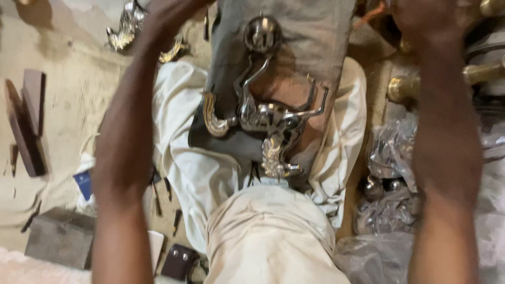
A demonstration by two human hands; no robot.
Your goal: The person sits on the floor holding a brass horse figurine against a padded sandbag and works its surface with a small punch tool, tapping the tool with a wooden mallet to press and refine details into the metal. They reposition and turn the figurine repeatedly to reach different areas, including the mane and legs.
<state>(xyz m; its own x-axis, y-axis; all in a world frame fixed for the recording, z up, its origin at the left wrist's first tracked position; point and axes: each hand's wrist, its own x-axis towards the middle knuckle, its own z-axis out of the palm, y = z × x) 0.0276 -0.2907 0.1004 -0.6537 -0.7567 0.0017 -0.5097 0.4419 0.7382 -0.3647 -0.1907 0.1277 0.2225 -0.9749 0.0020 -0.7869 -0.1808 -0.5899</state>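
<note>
Lying on a grey cloth [315, 37] across the lap, the silver metal figure [268, 118] sits between our raised forearms. Left hand [168, 13] and right hand [426, 16] leave frame; we cannot tell their fingers' state. Steady the figure before handling.

You are sitting in a small metalworking workshop, working at floor level. A polished silver-coloured metal ornament [265, 118] lies on a dark cloth [315, 37] over your lap, brass fittings [405, 87] sit to your right, more shiny castings [126, 26] lie on the dusty floor [68, 105], and plastic-wrapped parts [389, 179] pile beside you.
</note>
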